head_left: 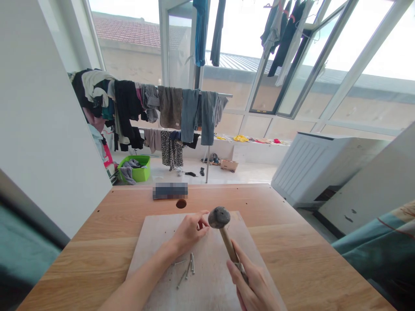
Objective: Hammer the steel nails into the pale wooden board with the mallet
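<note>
My right hand [249,280] is wrapped round the handle of a hammer [231,248]. Its dark, rounded head is raised above the board, just right of my left hand. My left hand [191,231] rests over the upper part of a pale board [223,276], with thumb and fingers curled together. Whatever is between those fingertips is hidden or too small to make out. Several loose screws or nails [188,270] lie on the board below my left wrist. A few small dark holes or marks show on the board's surface.
The board lies on a wooden table [292,242] with a round hole [181,203] near its far edge. A dark, blurred-out box [170,191] sits beside that hole. Beyond stand a laundry rack [223,94], a green basket [142,173] and a white appliance [301,168].
</note>
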`<state>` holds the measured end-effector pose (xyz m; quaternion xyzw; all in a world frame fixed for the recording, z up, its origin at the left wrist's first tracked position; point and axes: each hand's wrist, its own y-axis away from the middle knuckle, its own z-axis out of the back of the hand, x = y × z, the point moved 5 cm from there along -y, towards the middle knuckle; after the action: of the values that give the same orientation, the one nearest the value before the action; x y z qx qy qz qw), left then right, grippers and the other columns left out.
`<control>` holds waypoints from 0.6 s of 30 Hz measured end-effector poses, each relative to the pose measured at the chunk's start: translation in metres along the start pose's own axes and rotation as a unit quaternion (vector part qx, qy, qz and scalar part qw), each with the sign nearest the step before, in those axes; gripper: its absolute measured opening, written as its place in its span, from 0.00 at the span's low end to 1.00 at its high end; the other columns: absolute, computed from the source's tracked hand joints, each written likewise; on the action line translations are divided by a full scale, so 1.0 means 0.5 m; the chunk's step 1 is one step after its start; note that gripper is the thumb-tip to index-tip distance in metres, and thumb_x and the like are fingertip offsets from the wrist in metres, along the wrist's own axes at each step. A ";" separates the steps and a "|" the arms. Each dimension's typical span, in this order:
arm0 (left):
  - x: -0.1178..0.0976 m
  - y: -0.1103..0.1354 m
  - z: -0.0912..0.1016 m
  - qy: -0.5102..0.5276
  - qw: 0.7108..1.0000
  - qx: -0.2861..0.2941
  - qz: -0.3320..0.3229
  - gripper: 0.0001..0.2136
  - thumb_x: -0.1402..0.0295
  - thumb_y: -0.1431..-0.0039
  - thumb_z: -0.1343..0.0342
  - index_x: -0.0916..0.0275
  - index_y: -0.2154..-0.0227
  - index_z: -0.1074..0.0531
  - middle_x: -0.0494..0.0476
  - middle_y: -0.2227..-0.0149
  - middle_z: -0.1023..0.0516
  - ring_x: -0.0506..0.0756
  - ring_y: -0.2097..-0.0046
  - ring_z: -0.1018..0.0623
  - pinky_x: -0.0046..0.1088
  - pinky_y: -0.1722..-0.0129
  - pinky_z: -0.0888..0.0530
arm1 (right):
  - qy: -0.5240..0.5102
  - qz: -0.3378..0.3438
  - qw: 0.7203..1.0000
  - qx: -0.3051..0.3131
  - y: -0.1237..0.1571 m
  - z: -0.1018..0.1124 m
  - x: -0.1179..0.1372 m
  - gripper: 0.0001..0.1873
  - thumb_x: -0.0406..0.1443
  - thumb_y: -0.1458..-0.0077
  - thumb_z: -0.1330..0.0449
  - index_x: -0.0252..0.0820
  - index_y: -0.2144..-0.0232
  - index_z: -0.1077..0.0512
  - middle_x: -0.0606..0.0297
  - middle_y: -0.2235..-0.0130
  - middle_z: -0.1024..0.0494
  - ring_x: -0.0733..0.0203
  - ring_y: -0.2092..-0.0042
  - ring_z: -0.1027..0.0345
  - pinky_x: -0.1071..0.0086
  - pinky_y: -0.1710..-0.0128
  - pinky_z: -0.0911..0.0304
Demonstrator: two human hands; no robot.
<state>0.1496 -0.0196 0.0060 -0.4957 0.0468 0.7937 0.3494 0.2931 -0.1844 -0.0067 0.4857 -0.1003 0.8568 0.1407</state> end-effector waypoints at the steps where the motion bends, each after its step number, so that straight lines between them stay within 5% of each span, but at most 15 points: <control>1: 0.000 0.000 0.000 0.001 1.000 0.001 -0.002 0.23 0.78 0.48 0.44 0.62 0.47 0.26 0.51 0.68 0.19 0.50 0.70 0.26 0.24 0.67 0.29 | 0.015 0.011 1.000 -0.007 0.000 -0.002 0.000 0.40 0.59 0.40 0.50 0.38 0.37 0.33 0.76 0.86 0.40 0.66 0.87 0.46 0.73 0.82 0.38; 4: -0.002 0.001 0.001 0.002 1.000 0.000 -0.010 0.24 0.80 0.49 0.46 0.62 0.47 0.26 0.50 0.68 0.20 0.50 0.71 0.26 0.23 0.67 0.30 | 0.044 0.036 0.998 -0.011 0.001 -0.009 -0.004 0.41 0.60 0.39 0.52 0.37 0.38 0.32 0.73 0.84 0.36 0.63 0.84 0.41 0.70 0.76 0.34; 10: -0.008 0.001 0.002 0.004 1.000 0.005 -0.008 0.25 0.81 0.51 0.47 0.61 0.48 0.26 0.50 0.69 0.20 0.50 0.71 0.26 0.22 0.68 0.30 | 0.060 0.031 0.998 -0.008 0.002 -0.019 -0.010 0.41 0.59 0.38 0.55 0.38 0.36 0.34 0.71 0.86 0.33 0.59 0.86 0.39 0.70 0.82 0.38; 14: -0.008 0.000 -0.004 0.001 1.000 0.013 -0.011 0.25 0.81 0.51 0.46 0.61 0.49 0.27 0.49 0.68 0.21 0.50 0.70 0.27 0.22 0.68 0.30 | 0.084 0.065 0.994 -0.015 -0.006 -0.006 0.003 0.41 0.60 0.38 0.54 0.37 0.39 0.31 0.64 0.79 0.25 0.56 0.76 0.29 0.69 0.70 0.31; 18: -0.041 0.014 0.034 -0.048 0.998 0.023 -0.031 0.21 0.75 0.52 0.40 0.61 0.52 0.29 0.54 0.58 0.25 0.53 0.61 0.25 0.27 0.61 0.28 | 0.075 0.064 0.995 0.026 0.001 0.009 -0.003 0.43 0.60 0.39 0.52 0.34 0.38 0.32 0.65 0.78 0.26 0.58 0.75 0.29 0.70 0.70 0.31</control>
<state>0.1379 -0.0281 0.0296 -0.4499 0.0326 0.8043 0.3868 0.2974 -0.1864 -0.0057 0.4163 -0.0982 0.9004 0.0796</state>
